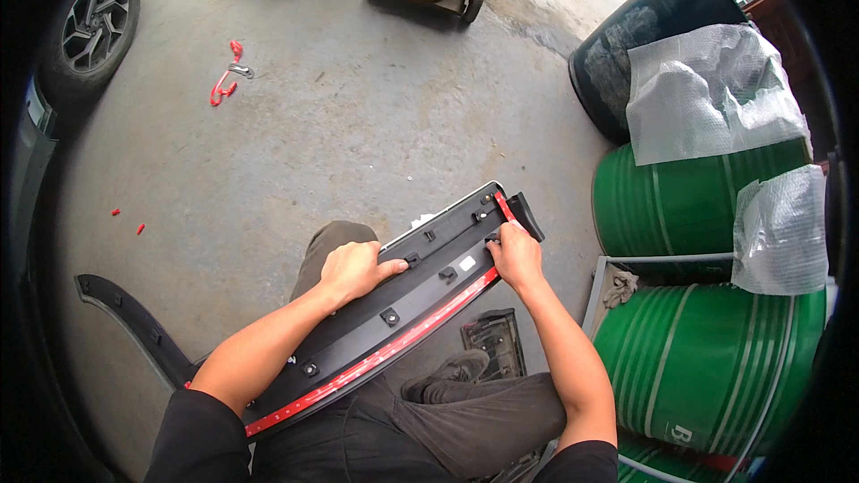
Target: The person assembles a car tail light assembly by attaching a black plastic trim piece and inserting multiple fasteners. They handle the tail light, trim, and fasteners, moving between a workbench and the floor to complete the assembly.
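A long black plastic car trim panel (416, 295) lies slantwise across my lap, its inner side with several clips facing up. Red-backed adhesive tape (376, 357) runs along its lower edge, and a short red strip (504, 206) crosses its far right end. My left hand (359, 270) grips the panel's upper edge, thumb on the inner face beside a clip. At the right end, my right hand (515, 255) closes over the panel near the short red strip and a clip; its fingertips are partly hidden.
Green metal drums (691, 355) in a grey frame and a dark bin (637, 33) with bubble wrap (711, 94) stand at right. A curved black trim piece (137, 322), red tape scraps (218, 90) and another black part (500, 342) lie on the floor. A car wheel (97, 23) is upper left.
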Demonstrator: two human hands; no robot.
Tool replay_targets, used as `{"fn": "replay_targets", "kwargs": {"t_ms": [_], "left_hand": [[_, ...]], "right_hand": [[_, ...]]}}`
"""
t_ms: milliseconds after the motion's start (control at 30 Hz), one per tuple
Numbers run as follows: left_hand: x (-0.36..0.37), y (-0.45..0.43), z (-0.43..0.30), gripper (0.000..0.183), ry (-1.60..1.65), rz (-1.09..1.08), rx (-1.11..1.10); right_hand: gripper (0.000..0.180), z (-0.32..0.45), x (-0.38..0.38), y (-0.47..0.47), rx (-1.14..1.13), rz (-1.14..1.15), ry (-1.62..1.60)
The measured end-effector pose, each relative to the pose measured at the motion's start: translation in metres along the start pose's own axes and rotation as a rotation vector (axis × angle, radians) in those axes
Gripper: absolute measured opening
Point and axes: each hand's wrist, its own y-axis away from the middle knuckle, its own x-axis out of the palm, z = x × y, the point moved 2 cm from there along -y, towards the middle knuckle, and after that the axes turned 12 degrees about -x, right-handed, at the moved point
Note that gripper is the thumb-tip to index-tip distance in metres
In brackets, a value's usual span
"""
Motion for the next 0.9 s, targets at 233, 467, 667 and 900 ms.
{"fn": "replay_targets", "kwargs": {"t_ms": [233,467,667,900], "left_hand": [[0.001,-0.001,-0.001,0.057,-0.004,-0.009,0.009],[0.004,-0.001,0.001,0.058,-0.006,-0.024,-0.013],[0.006,-0.006,-0.002,0.06,-0.076,-0.031,-0.023],[0.007,-0.008,-0.011,0.054,-0.113,-0.021,0.004]], "right_hand": [[0.029,-0.009,-0.005,-0.006,0.071,0.171,0.083],[0.026,-0.005,-0.001,-0.012,-0.015,0.251,0.114],[0.025,-0.013,0.003,-0.012,-0.01,0.214,0.048],[0.031,-0.031,0.003,-0.008,-0.04,0.273,-0.016]]}}
